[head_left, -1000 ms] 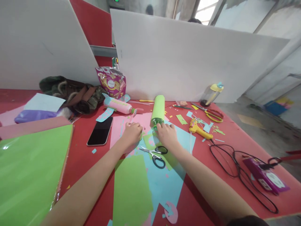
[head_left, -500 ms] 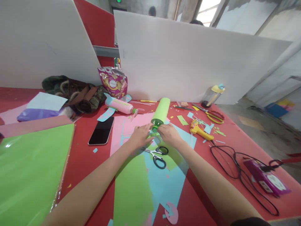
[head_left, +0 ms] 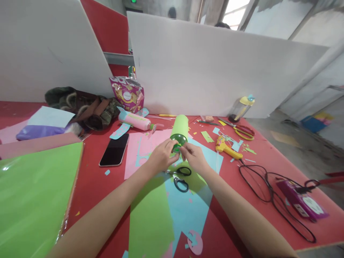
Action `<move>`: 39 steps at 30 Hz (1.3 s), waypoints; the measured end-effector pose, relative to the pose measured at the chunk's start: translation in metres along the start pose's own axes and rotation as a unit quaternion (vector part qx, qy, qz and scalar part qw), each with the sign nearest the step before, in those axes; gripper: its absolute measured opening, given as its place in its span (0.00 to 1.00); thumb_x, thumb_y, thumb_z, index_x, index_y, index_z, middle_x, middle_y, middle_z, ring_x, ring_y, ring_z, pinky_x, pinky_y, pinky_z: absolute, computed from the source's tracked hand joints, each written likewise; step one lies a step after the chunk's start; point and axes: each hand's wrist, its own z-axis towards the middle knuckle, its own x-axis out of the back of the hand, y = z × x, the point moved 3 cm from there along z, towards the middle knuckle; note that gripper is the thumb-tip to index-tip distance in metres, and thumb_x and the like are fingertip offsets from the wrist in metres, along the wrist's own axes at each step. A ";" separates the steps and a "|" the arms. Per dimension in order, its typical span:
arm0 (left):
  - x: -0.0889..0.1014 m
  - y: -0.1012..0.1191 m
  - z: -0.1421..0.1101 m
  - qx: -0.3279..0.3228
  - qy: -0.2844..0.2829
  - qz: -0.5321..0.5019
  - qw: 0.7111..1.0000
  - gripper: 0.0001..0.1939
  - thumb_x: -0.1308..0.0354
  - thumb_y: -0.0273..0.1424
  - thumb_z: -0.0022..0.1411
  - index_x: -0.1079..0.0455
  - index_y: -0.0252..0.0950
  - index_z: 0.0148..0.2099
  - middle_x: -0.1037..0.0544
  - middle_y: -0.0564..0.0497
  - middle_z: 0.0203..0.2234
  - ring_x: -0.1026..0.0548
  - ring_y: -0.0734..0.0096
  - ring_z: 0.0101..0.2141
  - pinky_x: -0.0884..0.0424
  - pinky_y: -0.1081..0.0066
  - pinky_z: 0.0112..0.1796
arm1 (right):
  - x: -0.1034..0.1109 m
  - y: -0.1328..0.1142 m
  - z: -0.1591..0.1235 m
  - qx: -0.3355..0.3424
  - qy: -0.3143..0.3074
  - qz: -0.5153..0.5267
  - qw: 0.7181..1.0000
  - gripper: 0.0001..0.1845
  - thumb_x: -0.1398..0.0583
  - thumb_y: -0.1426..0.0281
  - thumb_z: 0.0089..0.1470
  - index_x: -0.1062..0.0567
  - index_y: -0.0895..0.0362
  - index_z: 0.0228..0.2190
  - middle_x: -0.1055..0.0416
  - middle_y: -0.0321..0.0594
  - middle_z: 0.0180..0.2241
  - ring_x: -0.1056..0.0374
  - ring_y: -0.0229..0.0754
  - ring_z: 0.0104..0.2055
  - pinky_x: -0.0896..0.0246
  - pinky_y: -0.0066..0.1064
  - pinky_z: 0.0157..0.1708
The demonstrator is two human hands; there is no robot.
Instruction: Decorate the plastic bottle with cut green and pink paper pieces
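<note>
"Where's the green-wrapped bottle [head_left: 180, 126] from those hands?"

"Just beyond them, mid-table. Its long axis runs away from the person, neck [head_left: 176, 147] pointing back. Whether it's resting flat or slightly raised, I can't tell."

"Which hand is nearer?"

"Neither, really; both are at the neck. The left hand [head_left: 161, 156] has it clasped between thumb and fingers. The right hand [head_left: 196, 157] has its fingertips bunched against the other side; I can't see whether they grip anything."

"Any room around it?"

"Little at the far end: the white board [head_left: 228, 71] stands close behind. The black-handled scissors [head_left: 175, 175] lie below the hands, on the coloured paper sheets [head_left: 150, 215]. Rightward come scraps, then the yellow glue gun [head_left: 229, 149]. Leftward there's pink paper [head_left: 131, 156], then the phone [head_left: 114, 150]. The red table's [head_left: 94, 186] right edge is well off."
</note>
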 end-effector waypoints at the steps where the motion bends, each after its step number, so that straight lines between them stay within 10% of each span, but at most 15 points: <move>1: 0.002 0.002 0.000 -0.013 0.007 0.001 1.000 0.11 0.52 0.30 0.57 0.40 0.30 0.42 0.30 0.45 0.29 0.31 0.66 0.33 0.33 0.68 0.35 | -0.003 0.002 -0.001 -0.033 -0.003 0.067 0.997 0.18 0.50 0.58 0.51 0.41 0.55 0.16 0.44 0.29 0.12 0.47 0.32 0.15 0.50 0.25 0.19; 6: 0.007 0.011 0.001 -0.012 0.012 0.002 1.000 0.11 0.52 0.31 0.57 0.41 0.32 0.42 0.32 0.47 0.29 0.32 0.67 0.33 0.32 0.68 0.34 | -0.017 0.005 -0.010 -0.140 0.004 0.239 0.961 0.25 0.50 0.47 0.45 0.45 0.54 0.14 0.51 0.26 0.10 0.54 0.30 0.10 0.59 0.25 0.11; 12: 0.018 0.016 0.004 0.037 0.076 -0.017 0.996 0.10 0.50 0.28 0.55 0.41 0.34 0.41 0.34 0.51 0.27 0.33 0.71 0.29 0.33 0.70 0.33 | 0.005 -0.005 -0.009 -0.018 0.083 -0.137 0.987 0.24 0.56 0.56 0.54 0.42 0.55 0.14 0.46 0.32 0.13 0.47 0.34 0.17 0.53 0.27 0.20; 18: 0.036 0.014 0.008 0.049 0.132 0.002 0.990 0.10 0.47 0.26 0.52 0.41 0.35 0.38 0.37 0.53 0.28 0.35 0.73 0.27 0.33 0.70 0.33 | 0.067 0.028 -0.001 -0.128 0.108 -0.468 0.867 0.12 0.52 0.71 0.52 0.31 0.62 0.31 0.33 0.53 0.35 0.37 0.50 0.38 0.45 0.37 0.34; 23: 0.042 0.013 0.009 0.045 0.127 0.008 0.991 0.11 0.47 0.24 0.51 0.41 0.34 0.39 0.38 0.51 0.30 0.34 0.71 0.30 0.32 0.69 0.32 | 0.111 0.067 -0.018 -0.320 0.099 -0.494 0.802 0.17 0.52 0.75 0.50 0.35 0.66 0.42 0.38 0.60 0.43 0.44 0.60 0.48 0.48 0.51 0.39; 39: 0.029 -0.018 0.006 0.052 0.120 -0.038 0.991 0.16 0.45 0.17 0.47 0.38 0.34 0.39 0.39 0.51 0.33 0.35 0.77 0.26 0.31 0.72 0.30 | 0.115 0.084 -0.019 -0.221 0.147 -0.297 0.917 0.27 0.49 0.77 0.41 0.41 0.62 0.47 0.34 0.51 0.37 0.38 0.51 0.41 0.44 0.39 0.37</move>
